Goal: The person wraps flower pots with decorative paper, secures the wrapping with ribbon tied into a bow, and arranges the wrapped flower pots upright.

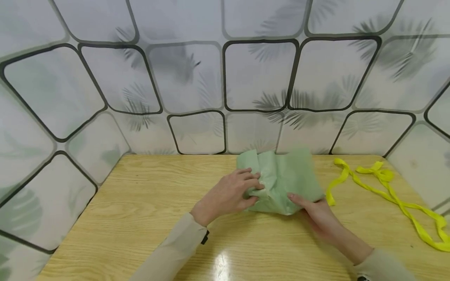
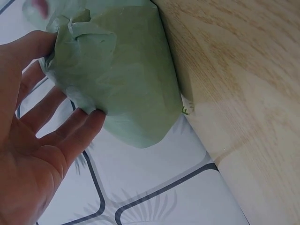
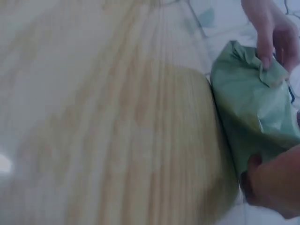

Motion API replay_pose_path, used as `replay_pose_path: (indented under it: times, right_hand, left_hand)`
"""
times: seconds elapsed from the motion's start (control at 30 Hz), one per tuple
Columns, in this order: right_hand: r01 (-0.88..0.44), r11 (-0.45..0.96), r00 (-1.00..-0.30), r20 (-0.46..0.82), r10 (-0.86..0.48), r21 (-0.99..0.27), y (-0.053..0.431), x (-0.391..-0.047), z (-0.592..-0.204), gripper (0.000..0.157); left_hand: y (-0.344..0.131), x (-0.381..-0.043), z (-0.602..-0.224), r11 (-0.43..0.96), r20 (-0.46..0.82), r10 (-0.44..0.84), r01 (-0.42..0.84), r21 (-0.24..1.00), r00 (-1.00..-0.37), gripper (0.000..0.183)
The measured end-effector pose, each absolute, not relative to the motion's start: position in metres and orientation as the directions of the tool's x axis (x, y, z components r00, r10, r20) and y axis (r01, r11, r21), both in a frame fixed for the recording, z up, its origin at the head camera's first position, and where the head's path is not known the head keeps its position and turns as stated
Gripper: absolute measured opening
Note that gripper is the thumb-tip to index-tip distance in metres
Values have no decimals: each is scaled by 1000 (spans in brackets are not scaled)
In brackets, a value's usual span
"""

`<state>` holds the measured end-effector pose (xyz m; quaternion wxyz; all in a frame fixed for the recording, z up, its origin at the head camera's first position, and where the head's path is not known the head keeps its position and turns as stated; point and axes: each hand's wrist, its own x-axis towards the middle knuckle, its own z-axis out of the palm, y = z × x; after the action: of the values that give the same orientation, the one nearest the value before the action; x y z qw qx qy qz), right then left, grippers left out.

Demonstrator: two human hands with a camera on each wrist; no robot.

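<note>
A pale green, creased paper parcel [image 1: 279, 183] lies on the table between the two hands, its surface folded and crumpled near the left side. My left hand [image 1: 233, 193] holds the left side, with fingers curled over the folds. In the left wrist view, the thumb of the left hand [image 2: 44, 112] is at the parcel's [image 2: 126, 70] crumpled edge and the fingertips touch its side. At the lower right corner my right hand [image 1: 321, 218] grips the paper, thumb on top and fingers mostly hidden underneath. Whatever the paper encloses is hidden.
A long yellow ribbon [image 1: 395, 199] lies loosely twisted on the right side of the wooden table [image 1: 151, 187]. Behind the table and along both sides stands a patterned cloth wall [image 1: 197, 78], close to the parcel's far edge.
</note>
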<state>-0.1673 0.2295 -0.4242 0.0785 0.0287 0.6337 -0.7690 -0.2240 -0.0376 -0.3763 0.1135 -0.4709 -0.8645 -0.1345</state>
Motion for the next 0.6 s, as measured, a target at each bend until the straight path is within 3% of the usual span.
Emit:
replay_pose_path:
  times: [0.1,0.27,0.43,0.6]
  right_hand:
    - [290,-38,-956,-291,25,-956,216,-170,-423,64]
    - [344,57,-937,-338,86,-937,203,-175,-422,85]
    - [317,152,-942,-293,164,-936,198,-176,-421,83]
    - [277,220,-953,-238,188,-935,194,-172,-421,64]
  left_hand:
    - [-38,-223,-376,525,326,781,842,119,-533,27]
    - [-37,-223,-375,521,322,785,845,119,-529,27]
    - [-36,-224,-376,526,334,791,848,58,-513,35]
    - [-34,-221,-377,542,338,804,837,-75,-490,41]
